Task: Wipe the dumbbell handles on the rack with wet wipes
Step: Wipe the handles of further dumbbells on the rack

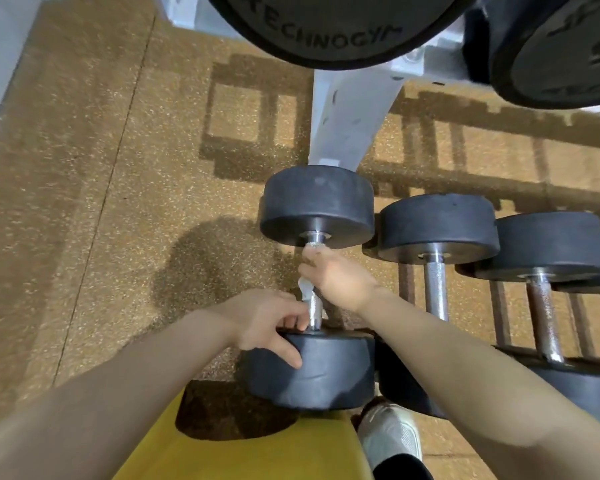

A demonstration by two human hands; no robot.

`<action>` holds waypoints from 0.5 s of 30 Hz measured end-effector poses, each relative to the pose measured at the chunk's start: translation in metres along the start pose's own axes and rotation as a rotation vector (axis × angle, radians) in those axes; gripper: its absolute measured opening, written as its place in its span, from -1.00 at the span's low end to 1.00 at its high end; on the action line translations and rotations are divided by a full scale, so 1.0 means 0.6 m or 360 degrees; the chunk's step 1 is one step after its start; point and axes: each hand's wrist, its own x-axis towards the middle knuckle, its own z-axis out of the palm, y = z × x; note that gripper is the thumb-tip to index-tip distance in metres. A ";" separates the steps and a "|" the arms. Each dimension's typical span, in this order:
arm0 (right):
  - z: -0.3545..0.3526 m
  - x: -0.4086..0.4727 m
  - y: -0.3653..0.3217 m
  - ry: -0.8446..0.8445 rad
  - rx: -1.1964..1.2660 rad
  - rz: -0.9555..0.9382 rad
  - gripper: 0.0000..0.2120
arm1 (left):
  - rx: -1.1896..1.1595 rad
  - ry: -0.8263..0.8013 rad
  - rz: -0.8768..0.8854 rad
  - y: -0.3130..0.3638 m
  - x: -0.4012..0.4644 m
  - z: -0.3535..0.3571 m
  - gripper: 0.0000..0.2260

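We see the right hand [336, 275] wrapped round the chrome handle [314, 311] of the leftmost dumbbell [316, 206] on the rack [347, 119], a wet wipe [305, 287] trailing beneath its fingers. The left hand [267, 318] rests on the near rubber head [326, 368], thumb spread over it.

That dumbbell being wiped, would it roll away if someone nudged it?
Probably not easily. The dumbbell has thick round rubber ends, so it could roll, but it looks heavy. The left hand rests on its near end, while the right hand grips the wipe round the handle.
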 end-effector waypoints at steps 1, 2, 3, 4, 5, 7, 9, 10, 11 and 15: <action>0.000 0.012 0.010 0.0038 0.0041 0.0162 -0.91 | -0.0009 0.0004 0.0002 -0.001 -0.001 0.001 -0.57; -0.004 0.020 0.015 0.0043 0.0037 0.0285 -0.97 | -0.0024 0.0014 0.0012 -0.001 -0.002 0.001 -0.57; -0.004 0.025 0.017 0.0019 -0.0031 0.0371 -0.91 | -0.0043 0.0028 0.0021 -0.001 -0.002 0.001 -0.57; 0.000 0.026 0.013 0.0047 -0.0111 0.0381 -0.83 | -0.0066 0.0034 0.0017 -0.001 -0.002 0.002 -0.57; 0.008 0.017 0.009 0.0049 -0.0103 0.0343 -0.80 | -0.0075 0.0034 0.0017 -0.001 -0.003 0.001 -0.58; 0.023 -0.009 -0.003 -0.0035 0.0021 0.0118 -0.83 | -0.0071 0.0045 -0.0003 0.001 -0.004 0.001 -0.58; 0.032 -0.038 -0.010 -0.0154 0.0088 -0.0059 -0.80 | -0.0076 0.0064 -0.0017 0.003 -0.006 0.002 -0.58; 0.031 -0.047 -0.004 -0.0190 0.0113 -0.0112 -0.79 | -0.0089 0.0074 -0.0024 0.003 -0.007 0.002 -0.58; 0.024 -0.048 0.002 -0.0210 0.0099 -0.0135 -0.79 | -0.0107 0.0083 -0.0031 0.003 -0.008 0.002 -0.60; 0.002 -0.011 0.029 0.0082 0.0083 0.0110 -0.86 | -0.0266 0.0058 -0.0050 -0.001 -0.019 0.001 -0.81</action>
